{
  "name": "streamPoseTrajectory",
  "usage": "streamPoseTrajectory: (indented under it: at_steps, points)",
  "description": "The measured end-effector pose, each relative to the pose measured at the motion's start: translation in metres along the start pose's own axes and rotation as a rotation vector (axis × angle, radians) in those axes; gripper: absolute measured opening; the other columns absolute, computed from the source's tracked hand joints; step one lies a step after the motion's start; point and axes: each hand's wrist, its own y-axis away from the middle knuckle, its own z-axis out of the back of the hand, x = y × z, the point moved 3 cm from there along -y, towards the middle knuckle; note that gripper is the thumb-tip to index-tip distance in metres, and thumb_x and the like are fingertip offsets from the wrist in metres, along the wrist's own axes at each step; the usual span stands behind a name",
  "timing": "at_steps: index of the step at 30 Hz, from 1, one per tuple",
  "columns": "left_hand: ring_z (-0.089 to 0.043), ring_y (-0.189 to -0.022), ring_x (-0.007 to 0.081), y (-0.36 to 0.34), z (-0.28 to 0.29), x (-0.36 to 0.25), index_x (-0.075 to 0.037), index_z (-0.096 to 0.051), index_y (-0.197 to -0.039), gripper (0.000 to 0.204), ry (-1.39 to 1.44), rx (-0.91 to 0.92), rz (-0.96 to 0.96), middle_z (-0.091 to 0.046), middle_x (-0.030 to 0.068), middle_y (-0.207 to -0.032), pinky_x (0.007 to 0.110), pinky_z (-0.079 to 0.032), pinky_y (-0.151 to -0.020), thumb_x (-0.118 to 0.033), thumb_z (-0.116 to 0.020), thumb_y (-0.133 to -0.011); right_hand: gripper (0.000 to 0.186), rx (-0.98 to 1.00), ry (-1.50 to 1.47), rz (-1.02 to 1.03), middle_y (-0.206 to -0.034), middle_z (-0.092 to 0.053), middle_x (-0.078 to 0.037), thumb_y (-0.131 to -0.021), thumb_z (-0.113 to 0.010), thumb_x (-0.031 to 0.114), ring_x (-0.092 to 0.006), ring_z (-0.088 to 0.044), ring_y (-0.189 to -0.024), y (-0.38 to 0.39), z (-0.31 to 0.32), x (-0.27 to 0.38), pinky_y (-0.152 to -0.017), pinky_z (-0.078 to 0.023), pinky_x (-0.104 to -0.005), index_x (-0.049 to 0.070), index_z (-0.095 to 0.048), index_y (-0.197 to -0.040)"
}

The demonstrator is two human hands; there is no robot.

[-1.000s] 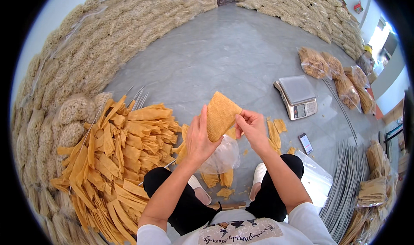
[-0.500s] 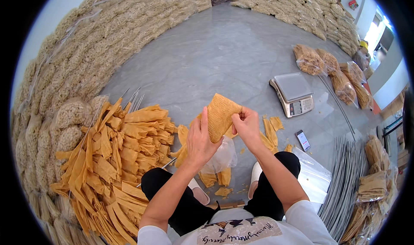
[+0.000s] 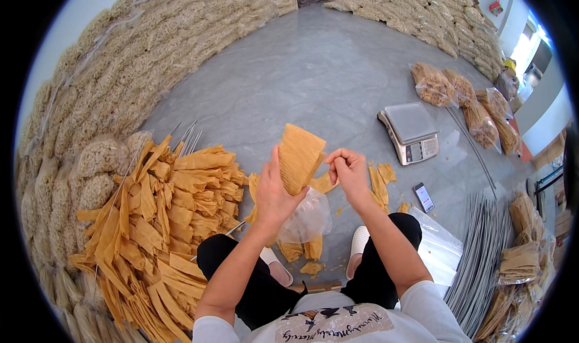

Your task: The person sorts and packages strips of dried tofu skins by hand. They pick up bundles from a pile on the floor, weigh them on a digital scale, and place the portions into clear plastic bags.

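My left hand grips a folded, wrinkled yellow-orange sheet, held upright in front of me. My right hand has its fingers curled and pinched just right of the sheet's edge; whether anything is between them I cannot make out. Below both hands lie a translucent plastic bag and scattered yellow strips. To my left is a large heap of similar yellow strips with metal rods sticking out.
A scale, phone, plastic sheets, bundle of thin grey rods, and bagged tan goods sit to my right. Bagged pale stock is stacked along the walls. My knees and slippered feet are below.
The folded sheet and my left hand have moved left. My right hand's fingers have come away from the sheet's right edge and are now a little apart from it.
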Motion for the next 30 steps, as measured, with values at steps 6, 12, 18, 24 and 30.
streamPoseTrajectory:
  at_steps: [6, 12, 18, 24, 30]
  points:
    - [-0.050, -0.117, 0.0294, -0.017, 0.024, 0.019, -0.002, -0.016, -0.146, 0.105, 0.318, -0.078, -0.002, -0.045, 0.0195, -0.131, 0.038, -0.042, -0.097, -0.011, -0.080, -0.062, 0.036, -0.336, 0.489, 0.410, -0.125, -0.048, -0.015, -0.077, -0.046, -0.003, -0.0240, -0.046, -0.118, -0.007, 0.022, 0.021, -0.100, -0.033, -0.0349, -0.003, -0.055, -0.112]
    - [-0.048, -0.121, 0.0254, -0.028, 0.062, 0.035, -0.002, -0.015, -0.147, 0.105, 1.003, -0.072, 0.042, -0.045, 0.0148, -0.134, 0.036, -0.040, -0.100, -0.010, -0.079, -0.064, 0.070, -0.373, 0.462, 0.519, -0.152, -0.022, -0.017, -0.074, -0.051, -0.002, -0.0297, -0.026, -0.139, -0.004, 0.028, 0.029, -0.112, -0.019, -0.0363, 0.003, -0.031, -0.141]
    - [-0.057, -0.105, 0.0234, -0.024, 0.093, 0.074, -0.003, -0.035, -0.135, 0.088, 1.156, -0.057, 0.059, -0.055, 0.0117, -0.114, 0.034, -0.045, -0.093, -0.018, -0.079, -0.061, 0.067, -0.326, 0.338, 0.451, -0.151, -0.021, -0.018, -0.078, -0.044, -0.012, -0.0295, -0.036, -0.134, -0.010, 0.035, 0.022, -0.104, -0.036, -0.0357, 0.001, -0.029, -0.142]
    - [-0.062, -0.095, 0.0275, -0.005, 0.089, 0.088, -0.001, -0.048, -0.122, 0.064, 1.533, -0.034, 0.282, -0.060, 0.0136, -0.107, 0.040, -0.055, -0.081, -0.024, -0.072, -0.067, 0.060, -0.154, 0.150, 0.165, -0.133, -0.049, -0.017, -0.085, -0.052, -0.008, -0.0226, -0.054, -0.118, -0.009, 0.033, 0.017, -0.086, -0.047, -0.0258, 0.005, -0.034, -0.141]
    - [-0.062, -0.097, 0.0302, -0.003, 0.064, 0.075, 0.002, -0.049, -0.123, 0.066, 1.665, 0.124, 0.331, -0.060, 0.0180, -0.112, 0.041, -0.055, -0.082, -0.032, -0.069, -0.070, 0.067, 0.340, 0.484, 0.282, -0.132, -0.050, -0.020, -0.087, -0.064, 0.027, -0.0268, -0.045, -0.126, 0.008, -0.010, 0.016, -0.100, -0.039, -0.0350, 0.002, -0.032, -0.141]
